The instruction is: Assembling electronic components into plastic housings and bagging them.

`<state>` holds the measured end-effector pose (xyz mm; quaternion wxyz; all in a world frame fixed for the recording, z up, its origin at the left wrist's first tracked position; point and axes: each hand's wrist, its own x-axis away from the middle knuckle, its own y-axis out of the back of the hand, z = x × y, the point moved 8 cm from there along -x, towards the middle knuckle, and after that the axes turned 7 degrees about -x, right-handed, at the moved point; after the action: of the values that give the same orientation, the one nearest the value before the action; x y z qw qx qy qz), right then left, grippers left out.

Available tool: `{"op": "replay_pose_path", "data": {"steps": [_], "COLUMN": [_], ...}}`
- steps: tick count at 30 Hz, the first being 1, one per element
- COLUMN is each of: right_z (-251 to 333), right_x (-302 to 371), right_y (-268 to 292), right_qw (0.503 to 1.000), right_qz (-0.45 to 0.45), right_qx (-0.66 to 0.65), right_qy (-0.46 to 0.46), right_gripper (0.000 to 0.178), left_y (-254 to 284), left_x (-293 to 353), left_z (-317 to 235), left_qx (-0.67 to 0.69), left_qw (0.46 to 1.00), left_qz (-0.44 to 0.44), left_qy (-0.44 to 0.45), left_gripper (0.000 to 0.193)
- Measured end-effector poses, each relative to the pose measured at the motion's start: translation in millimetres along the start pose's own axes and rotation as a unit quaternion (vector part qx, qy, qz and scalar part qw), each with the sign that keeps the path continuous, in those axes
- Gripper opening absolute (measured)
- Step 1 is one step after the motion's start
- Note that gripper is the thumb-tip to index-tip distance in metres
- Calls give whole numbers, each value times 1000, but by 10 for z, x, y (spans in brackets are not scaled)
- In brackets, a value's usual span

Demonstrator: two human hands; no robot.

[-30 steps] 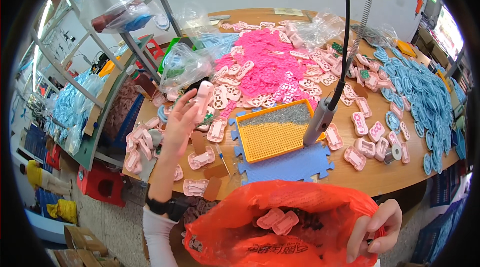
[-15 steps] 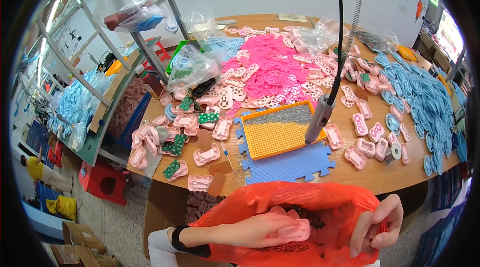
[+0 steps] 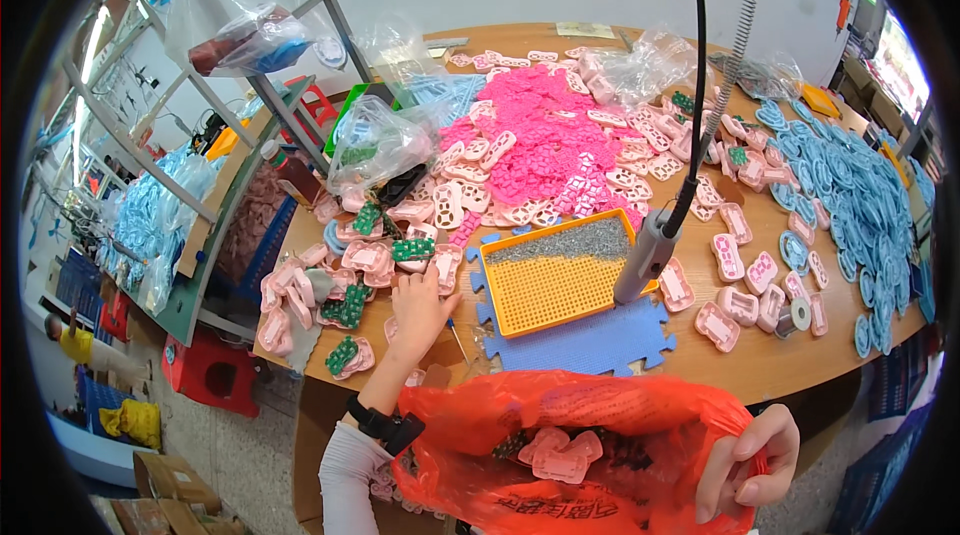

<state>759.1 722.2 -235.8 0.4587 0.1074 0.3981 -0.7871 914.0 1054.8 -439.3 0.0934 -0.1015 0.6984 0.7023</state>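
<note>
My right hand point(image 3: 752, 465) is closed on the gathered rim of a red plastic bag point(image 3: 600, 390), holding its mouth open near the table's front edge. Inside the bag lie several pale pink plastic casings point(image 3: 562, 457), with dark green parts partly hidden behind them. My left hand point(image 3: 420, 317) reaches over the table, fingers stretched toward a pink casing point(image 3: 447, 267) and a green circuit board point(image 3: 412, 250). Whether the fingertips touch either one I cannot tell. More pink casings with green boards point(image 3: 345, 307) are heaped to the left of that hand.
A yellow tray point(image 3: 555, 320) of small metal pieces sits on a blue foam mat point(image 3: 590, 343). Above its right side hangs a grey electric screwdriver point(image 3: 645, 260) on a cable. Bright pink parts point(image 3: 545, 135) are piled behind, light blue parts point(image 3: 850, 195) at right. A metal rack point(image 3: 270, 100) stands left.
My left hand has let go of a pink casing in the bag and moved up and left over the table. My right hand still grips the bag's rim.
</note>
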Motion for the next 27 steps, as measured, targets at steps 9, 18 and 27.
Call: {"op": "replay_pose_path", "data": {"steps": [9, 18, 27], "right_z": [-4, -12, 6], "right_x": [-144, -35, -33], "right_y": [-5, -91, -155], "right_qw": [1000, 999, 1000], "right_qz": [15, 14, 3], "right_qx": [-8, 30, 27], "right_qy": [12, 5, -5], "right_gripper": [39, 40, 42], "left_y": [281, 1964, 1716], "left_x": [-63, 608, 1431], "left_z": [281, -66, -1228], "left_qx": [348, 603, 524], "left_qw": [933, 795, 733], "left_qz": [-2, 66, 396], "left_qy": [96, -7, -177], "left_gripper": [40, 47, 40]}}
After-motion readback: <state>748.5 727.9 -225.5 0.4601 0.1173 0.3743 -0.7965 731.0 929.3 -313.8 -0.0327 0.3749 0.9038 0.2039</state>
